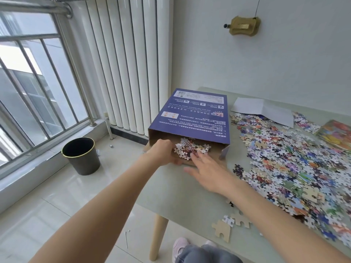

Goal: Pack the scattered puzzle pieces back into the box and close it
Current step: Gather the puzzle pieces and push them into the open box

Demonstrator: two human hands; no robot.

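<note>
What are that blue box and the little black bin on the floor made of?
Box: looks like cardboard, glossy blue print outside, raw brown inside at the open end. Bin: hard to tell, maybe plastic or painted metal; dark, smooth, slightly shiny, with a gold-coloured rim.

Matt cardboard box [190, 118] — glossy tiled floor [57, 202]

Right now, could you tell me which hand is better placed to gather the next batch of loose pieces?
The right hand, probably: it is open and free beside the scattered puzzle pieces, whereas the left hand grips the box at its open mouth.
</note>
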